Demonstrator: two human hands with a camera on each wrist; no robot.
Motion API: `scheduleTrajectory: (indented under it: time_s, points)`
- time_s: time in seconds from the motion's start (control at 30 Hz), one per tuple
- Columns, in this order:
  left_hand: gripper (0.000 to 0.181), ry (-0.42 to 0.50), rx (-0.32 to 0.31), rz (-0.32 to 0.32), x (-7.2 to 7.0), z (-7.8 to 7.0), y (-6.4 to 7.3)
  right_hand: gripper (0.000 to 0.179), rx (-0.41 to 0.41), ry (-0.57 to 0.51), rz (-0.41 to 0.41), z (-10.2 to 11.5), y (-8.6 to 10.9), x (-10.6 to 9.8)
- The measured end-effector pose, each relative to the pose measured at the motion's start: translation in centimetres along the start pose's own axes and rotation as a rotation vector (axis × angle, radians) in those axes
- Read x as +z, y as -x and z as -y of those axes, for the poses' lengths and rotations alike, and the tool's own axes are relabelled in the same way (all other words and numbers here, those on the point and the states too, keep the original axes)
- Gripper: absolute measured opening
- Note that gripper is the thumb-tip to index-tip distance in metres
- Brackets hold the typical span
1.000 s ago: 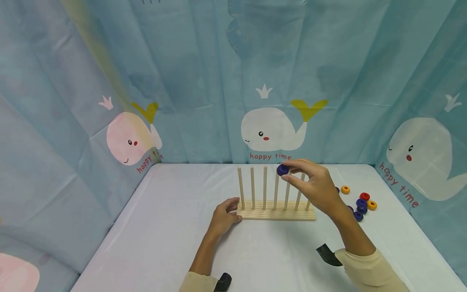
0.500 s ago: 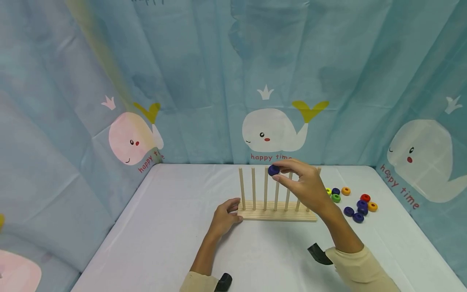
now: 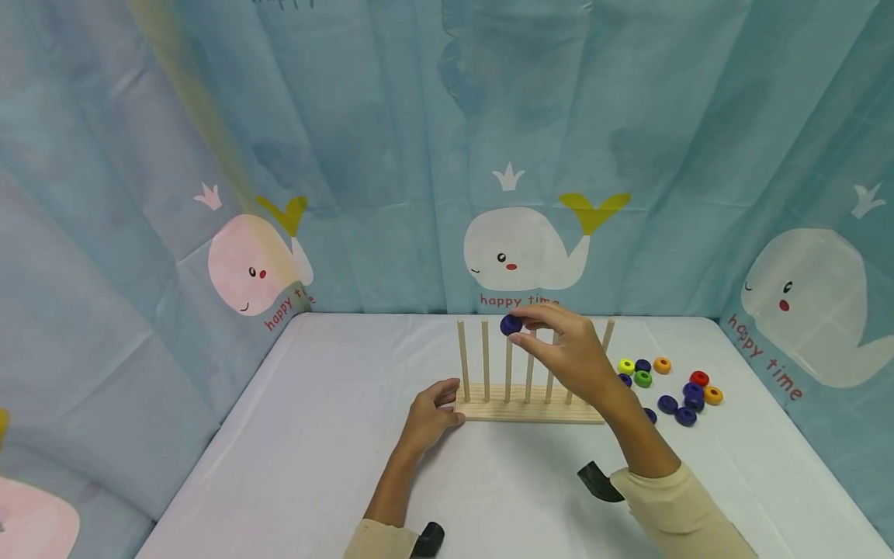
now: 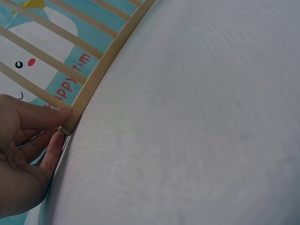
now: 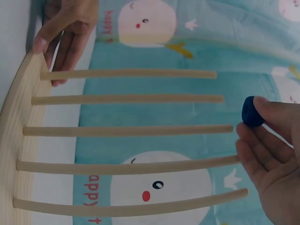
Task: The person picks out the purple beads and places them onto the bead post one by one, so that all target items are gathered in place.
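My right hand [image 3: 573, 353] pinches a dark blue bead [image 3: 511, 325] between thumb and fingertips. In the head view the bead overlaps the top of the third peg from the left. The right wrist view shows this bead [image 5: 251, 112] just past the peg tips, apart from them. The wooden peg rack [image 3: 527, 415] has a flat base and a row of upright pegs, all without beads where visible. My left hand [image 3: 426, 419] grips the base's left end. In the left wrist view its thumb and fingers [image 4: 58, 115] close around that corner. My right hand hides some peg tops.
On the white table [image 3: 300, 466], right of the rack, lie several loose beads: blue [image 3: 686, 417], red [image 3: 699, 379], orange [image 3: 662, 365], green [image 3: 642, 379] and yellow [image 3: 625, 365]. A blue whale-print curtain [image 3: 391, 194] rises behind the table and at both sides.
My right hand has carried the blue bead leftward along the peg tops, uncovering more of the loose beads. The left hand has kept its grip on the rack.
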State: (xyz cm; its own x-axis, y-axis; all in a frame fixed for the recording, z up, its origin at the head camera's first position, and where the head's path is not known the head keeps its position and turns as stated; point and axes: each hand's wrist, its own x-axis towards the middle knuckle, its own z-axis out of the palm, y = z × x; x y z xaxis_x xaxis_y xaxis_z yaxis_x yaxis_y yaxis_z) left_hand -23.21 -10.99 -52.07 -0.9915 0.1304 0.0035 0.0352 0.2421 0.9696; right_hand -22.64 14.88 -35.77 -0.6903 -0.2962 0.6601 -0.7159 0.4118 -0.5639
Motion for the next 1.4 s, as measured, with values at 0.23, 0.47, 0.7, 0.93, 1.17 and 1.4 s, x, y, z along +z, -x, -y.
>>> scheduleTrajectory:
  time_s: [0.23,0.47,0.7,0.93,1.17,1.4]
  points:
    - [0.065,0.001,0.001,-0.005,0.0,0.0,0.0,0.035,-0.036,0.043,-0.012,-0.1,-0.4,0.6]
    - [0.065,0.003,-0.005,-0.007,0.1,0.0,0.1,0.037,-0.045,0.050,-0.005,0.0,-0.9,1.1]
    - [0.066,0.024,0.016,0.004,0.0,-0.1,0.2,0.038,-0.035,0.005,-0.004,0.2,-1.6,1.8]
    - [0.066,0.027,0.009,-0.005,0.1,-0.2,0.2,0.036,-0.040,0.020,0.013,0.1,-2.1,2.5]
    - [0.068,0.052,0.015,-0.002,0.1,-0.3,0.3,0.038,-0.028,0.005,0.022,0.0,-2.6,3.0]
    - [0.068,0.050,0.023,-0.008,0.1,-0.3,0.3,0.039,-0.020,0.004,0.042,0.1,-3.1,3.6]
